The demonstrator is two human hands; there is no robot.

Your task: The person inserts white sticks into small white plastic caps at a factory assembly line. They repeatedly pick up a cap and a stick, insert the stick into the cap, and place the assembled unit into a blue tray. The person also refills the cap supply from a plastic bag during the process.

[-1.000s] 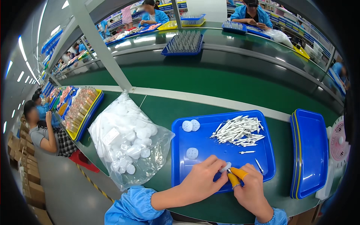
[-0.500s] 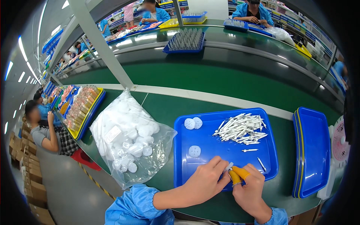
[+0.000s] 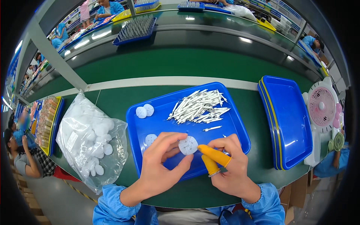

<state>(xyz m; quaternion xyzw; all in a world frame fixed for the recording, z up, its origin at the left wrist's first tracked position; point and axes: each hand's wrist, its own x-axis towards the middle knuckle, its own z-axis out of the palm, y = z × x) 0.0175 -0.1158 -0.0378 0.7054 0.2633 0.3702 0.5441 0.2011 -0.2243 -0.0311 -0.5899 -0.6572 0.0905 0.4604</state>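
My left hand (image 3: 163, 163) pinches a round, translucent white disc (image 3: 188, 145) by its edge, between thumb and fingers. Thin lines cross the disc's face. Yellow finger covers are on the thumb and forefinger of my right hand (image 3: 230, 165), whose tips meet at the disc's right edge. A bit of something white shows between the right fingers; I cannot make out what. Both hands are above a blue tray (image 3: 235, 112). In it lie a pile of thin white sticks with wire ends (image 3: 198, 107), a single stick (image 3: 212, 128), a pair of discs (image 3: 145, 111) and another disc (image 3: 150, 139).
Left of the tray lies a clear bag of white discs (image 3: 88, 140). Stacked blue and yellow trays (image 3: 290, 123) stand to the right, beside a pink fan (image 3: 321, 106). Beyond the table runs a green conveyor (image 3: 180, 60) carrying a filled tray (image 3: 135, 30). Co-workers sit farther off.
The view has swung right and tilted down. My hands have moved apart a little, and the disc now shows its face, where before only a small white edge was visible between my fingers.
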